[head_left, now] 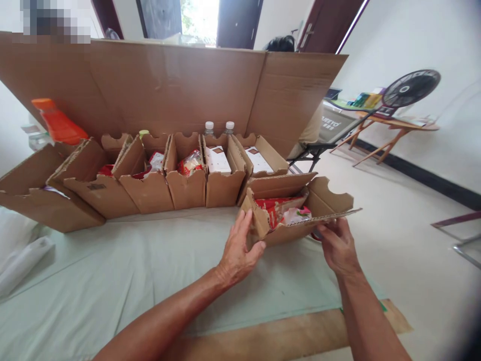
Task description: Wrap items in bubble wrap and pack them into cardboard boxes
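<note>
An open cardboard box [323, 200] with red and white snack packets [280, 209] inside sits tilted at the right end of the table. My left hand [238, 250] grips its left near corner, thumb on the front wall. My right hand [336, 243] holds the front edge on the right side, fingers curled under it. Both hands are closed on the box.
A row of several open cardboard boxes [150, 180] with packets and white cartons stands behind, against a tall cardboard sheet [169, 85]. Two water bottles [219, 128] and an orange bottle [56, 123] stand there. Pale cloth [112, 281] covers the table. A fan [409, 89], side table and folding chair are right.
</note>
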